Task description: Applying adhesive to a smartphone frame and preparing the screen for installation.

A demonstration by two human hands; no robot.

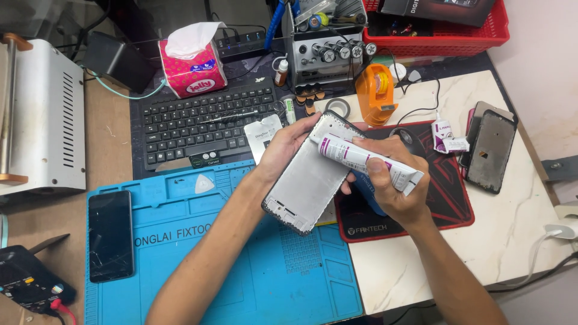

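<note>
While the left hand (pixel 288 144) is wrapped around the upper edge of a phone frame (pixel 310 174), fingers curled shut on it, the frame sits tilted up off the bench, bare silver inner side facing the camera, over the spot where the blue repair mat (pixel 253 265) meets the black and red mouse pad (pixel 445 198). The right hand (pixel 391 180) is closed around a white glue tube (pixel 367 161) with purple print, held at a slant so the nozzle end touches the frame near its top right edge. The crimped end of the tube sticks out past the fingers to the right.

Stuff around it: a dark phone (pixel 110 235) with a cracked screen lies flat on the left part of the blue mat, well apart from the hands. Behind the mat there's a black keyboard (pixel 205 120), and a pink tissue box (pixel 192 66) sits at its far edge. An orange tape dispenser (pixel 374 93) stands just past the top of the frame, with a small roll of grey tape (pixel 339 107) beside it. Off to the right on the marble bench (pixel 421 271) top are a couple of stacked phone screens (pixel 490 147) and a second small tube (pixel 444 135) near them. A red basket (pixel 439 30) is at the far back right, and a white machine (pixel 42 114) takes up the left edge. Bottom left corner shows a black meter (pixel 27 280), partly cut off.
</note>
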